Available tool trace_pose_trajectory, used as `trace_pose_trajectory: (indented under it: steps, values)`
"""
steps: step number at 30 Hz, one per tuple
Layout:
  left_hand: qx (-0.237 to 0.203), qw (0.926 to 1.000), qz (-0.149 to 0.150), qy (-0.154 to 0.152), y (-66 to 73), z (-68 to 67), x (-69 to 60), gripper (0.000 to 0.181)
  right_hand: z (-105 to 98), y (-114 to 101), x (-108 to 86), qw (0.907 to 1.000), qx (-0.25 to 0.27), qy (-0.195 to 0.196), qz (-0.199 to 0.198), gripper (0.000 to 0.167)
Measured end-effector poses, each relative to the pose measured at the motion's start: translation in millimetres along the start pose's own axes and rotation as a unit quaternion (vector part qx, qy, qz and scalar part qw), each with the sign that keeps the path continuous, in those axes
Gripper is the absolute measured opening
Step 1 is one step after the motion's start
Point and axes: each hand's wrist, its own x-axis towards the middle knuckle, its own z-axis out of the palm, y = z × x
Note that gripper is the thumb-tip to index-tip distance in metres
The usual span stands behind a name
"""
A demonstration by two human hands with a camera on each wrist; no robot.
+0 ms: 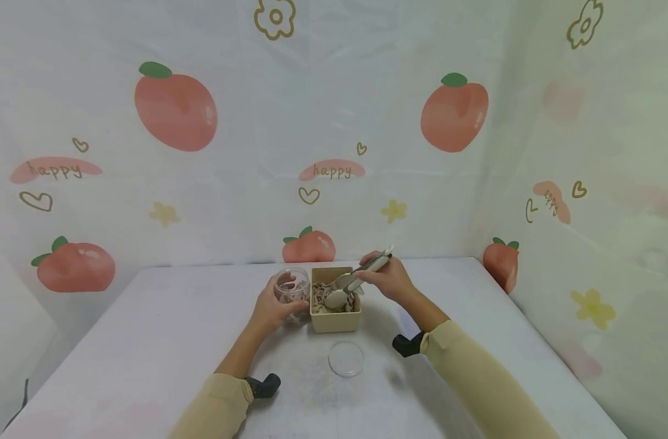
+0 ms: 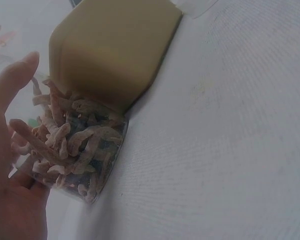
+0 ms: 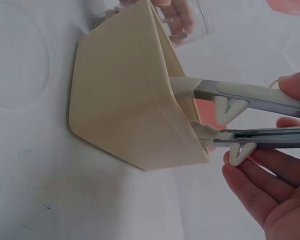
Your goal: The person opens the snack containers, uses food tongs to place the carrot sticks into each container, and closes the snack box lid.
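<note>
Jar [image 2: 82,150]: while left hand [image 1: 272,309] grips it, right hand [image 1: 391,279] pinches tongs [image 3: 262,95]
Box [image 3: 120,90]: brown pieces [image 1: 320,294] inside — head view only
Wall [image 1: 246,213]: "happy" [image 1: 332,171]

The tongs [image 3: 255,95] are grey and off-white, the box [image 3: 115,95] plain beige, the dried pieces [image 2: 55,132] greyish brown, the jar [image 1: 294,292] and lid [image 1: 346,358] colourless, the sleeves [image 1: 493,375] pale tan, and the white wall covering [image 1: 367,91] patterned with green-leaved red fruit [image 1: 175,113], yellow flowers [image 1: 394,210] and gold-outlined hearts [image 1: 309,195].

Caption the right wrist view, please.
A right hand holds tongs that reach into a beige box, a clear jar just beyond it.
</note>
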Motion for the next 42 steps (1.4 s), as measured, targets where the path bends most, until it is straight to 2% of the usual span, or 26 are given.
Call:
trace_pose_trajectory:
  steps: [4,10,15,21,27,34,35,41,42]
  values:
    - [-0.003,1.0000,0.002,0.000,0.7,-0.2,-0.3,0.087,-1.9,0.0,0.1,0.9997,-0.017,-0.011,-0.011,0.023]
    - [-0.004,1.0000,0.003,-0.001,-0.4,-0.3,0.3,0.087,-6.7,1.7,2.7,0.9959,-0.059,-0.045,-0.052,0.022]
    - [-0.003,1.0000,0.004,-0.001,-1.8,0.5,0.6,0.088,-8.8,4.4,3.2,0.9947,-0.059,-0.063,-0.056,0.020]
    - [0.002,1.0000,0.005,0.003,-0.3,1.2,0.0,0.088,-5.5,5.2,1.7,0.9967,-0.041,-0.048,-0.051,0.016]
    - [0.004,1.0000,-0.003,0.004,0.6,1.4,-0.1,0.086,-1.2,8.1,-3.1,0.9987,-0.001,-0.030,-0.041,0.014]
    - [-0.005,0.9999,0.010,0.002,-0.7,0.8,0.6,0.088,1.4,8.6,-6.3,0.9990,0.028,-0.014,-0.031,0.015]
    - [-0.008,0.9999,0.009,-0.001,5.5,-0.1,-1.9,0.086,1.7,9.2,-6.4,0.9990,0.029,-0.011,-0.030,0.015]
    - [-0.010,0.9999,0.001,0.004,4.9,0.2,-2.0,0.085,2.3,8.8,-7.0,0.9991,0.029,-0.001,-0.031,0.015]
    - [-0.009,0.9999,0.003,0.006,-1.6,1.0,0.5,0.086,2.2,8.5,-7.3,0.9992,0.028,0.000,-0.029,0.016]
